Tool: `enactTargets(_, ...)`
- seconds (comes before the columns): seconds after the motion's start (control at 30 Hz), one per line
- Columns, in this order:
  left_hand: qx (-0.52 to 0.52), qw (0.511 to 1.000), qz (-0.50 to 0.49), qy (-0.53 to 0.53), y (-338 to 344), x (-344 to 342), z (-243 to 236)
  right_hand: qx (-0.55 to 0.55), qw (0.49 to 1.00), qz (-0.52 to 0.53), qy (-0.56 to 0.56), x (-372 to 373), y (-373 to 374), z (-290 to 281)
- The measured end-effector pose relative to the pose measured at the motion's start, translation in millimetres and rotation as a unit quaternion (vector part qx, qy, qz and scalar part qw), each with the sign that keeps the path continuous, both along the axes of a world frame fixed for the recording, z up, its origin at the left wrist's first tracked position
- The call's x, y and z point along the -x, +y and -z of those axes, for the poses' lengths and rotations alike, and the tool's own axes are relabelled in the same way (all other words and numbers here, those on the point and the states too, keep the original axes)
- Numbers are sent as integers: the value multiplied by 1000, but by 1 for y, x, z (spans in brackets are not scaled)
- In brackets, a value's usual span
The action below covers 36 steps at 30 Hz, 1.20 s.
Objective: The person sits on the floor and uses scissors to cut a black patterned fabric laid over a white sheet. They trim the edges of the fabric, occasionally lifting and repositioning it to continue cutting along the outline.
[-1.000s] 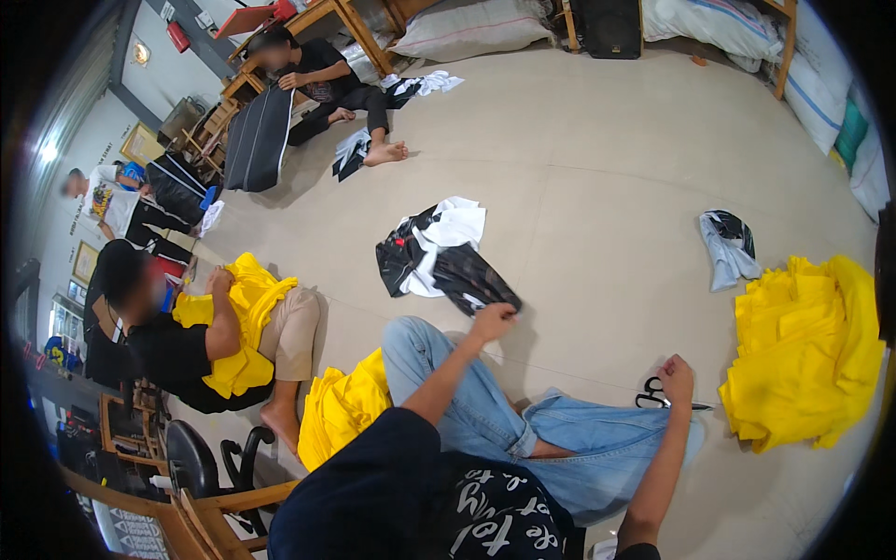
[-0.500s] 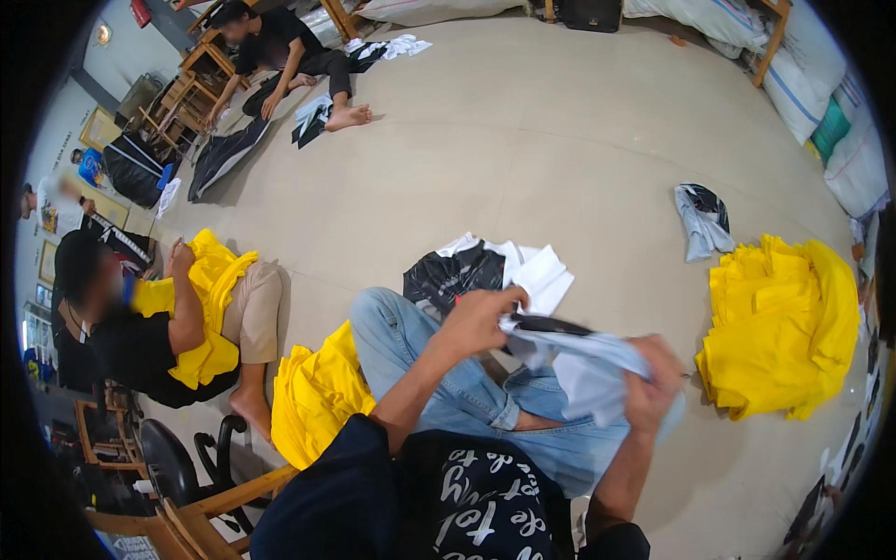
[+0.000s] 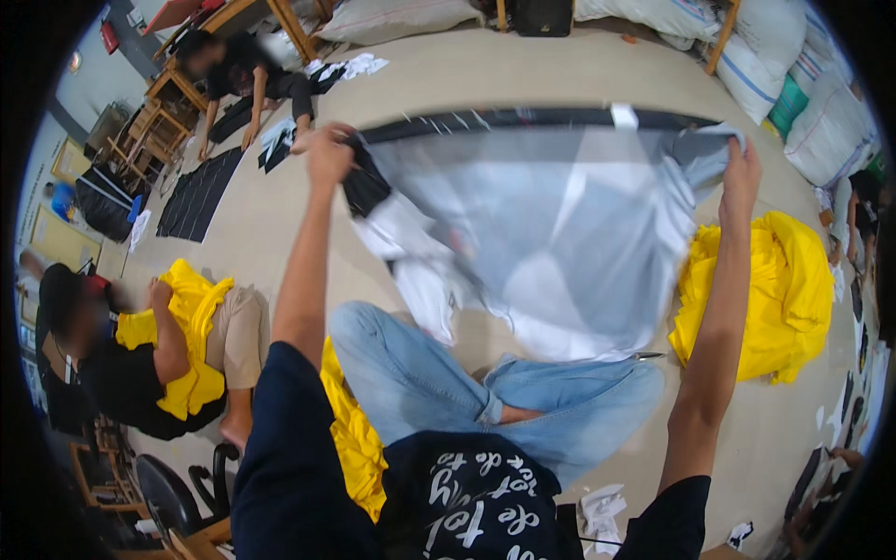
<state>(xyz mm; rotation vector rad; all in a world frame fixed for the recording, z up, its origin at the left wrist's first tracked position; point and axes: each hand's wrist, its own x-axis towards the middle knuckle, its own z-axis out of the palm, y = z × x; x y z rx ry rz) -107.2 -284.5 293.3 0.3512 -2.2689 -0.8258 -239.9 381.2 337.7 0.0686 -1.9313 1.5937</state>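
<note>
A wide piece of light grey and white cloth [image 3: 569, 224] with a black band along its upper edge hangs stretched out over my crossed legs [image 3: 411, 364]. My left hand [image 3: 329, 154] is closed on its upper left corner, by a bunched black part. At the upper right corner, my right hand [image 3: 742, 163] grips the same cloth. The cloth is blurred by motion and hides much of the floor behind it. A pointed metal tip [image 3: 650, 355] shows beside my right knee; the rest of that tool is hidden.
Folded yellow cloth [image 3: 761, 299] is piled at my right, and more yellow cloth [image 3: 353, 429] lies by my left leg. A person [image 3: 140, 345] at left handles yellow fabric. Another person [image 3: 243, 84] sits far left beside dark cloth [image 3: 201, 196]. White sacks [image 3: 747, 79] line the back.
Both hands have moved up and far apart, spreading the bunched cloth into a wide sheet. The far person leans lower over the dark cloth, which now lies flatter. The view has shifted slightly.
</note>
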Motion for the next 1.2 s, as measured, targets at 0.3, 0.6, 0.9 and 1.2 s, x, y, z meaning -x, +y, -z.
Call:
enactTargets(0.3, 108, 970, 1, 219, 42, -103, -81, -113, 976, 116, 143, -139, 7, -12)
enactTargets(0.6, 171, 973, 51, -147, -20, -151, 152, -219, 966, -112, -81, -147, 26, 192)
enactTargets(0.9, 108, 815, 60, -566, 59, -141, 250, -410, 869, -66, -269, -211, 28, 332)
enactTargets(1.2, 51, 749, 70, -656, 136, -126, 286, -467, 807, -111, -343, -215, 1, 296)
